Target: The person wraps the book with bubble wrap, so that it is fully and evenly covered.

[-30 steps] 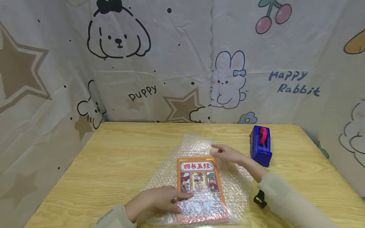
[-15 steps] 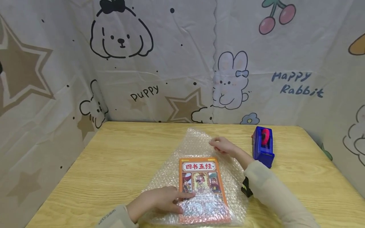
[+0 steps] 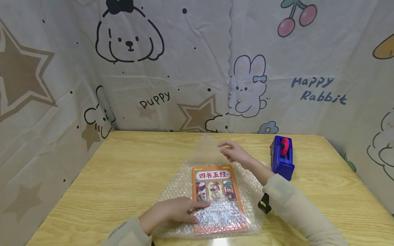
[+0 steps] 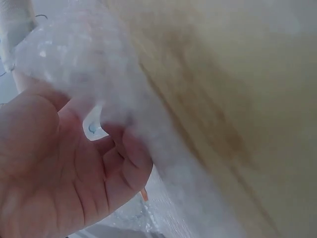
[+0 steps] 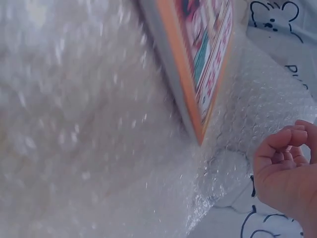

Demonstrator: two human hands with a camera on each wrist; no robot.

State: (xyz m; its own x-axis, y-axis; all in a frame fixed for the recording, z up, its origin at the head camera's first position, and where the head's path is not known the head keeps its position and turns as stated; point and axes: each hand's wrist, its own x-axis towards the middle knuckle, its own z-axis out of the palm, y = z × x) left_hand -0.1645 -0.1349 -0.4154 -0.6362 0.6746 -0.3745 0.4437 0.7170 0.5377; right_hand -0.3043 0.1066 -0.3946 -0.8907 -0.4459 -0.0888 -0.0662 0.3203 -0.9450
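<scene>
An orange-bordered book [image 3: 215, 177] with cartoon figures on its cover lies on a sheet of bubble wrap [image 3: 176, 186]. A fold of the wrap covers the book's lower part. My left hand [image 3: 176, 210] rests on that fold at the book's left side, index finger stretched over the cover; its other fingers bend beneath the palm in the left wrist view. Beyond the book's top edge, my right hand [image 3: 235, 152] pinches the right edge of the wrap's raised far corner. Curled fingers and thumb of this hand [image 5: 287, 168] show at the wrap's edge in the right wrist view.
A blue tape dispenser [image 3: 282, 159] with a pink roll stands to the right, beyond the right forearm. The wooden table [image 3: 123, 171] ends at a printed cloth [image 3: 197, 68] hung behind it and along both sides.
My right hand has moved left and away from me along the wrap's edge. The wrap's far corner has risen. My left hand stays on the fold; the book has shifted slightly away from me.
</scene>
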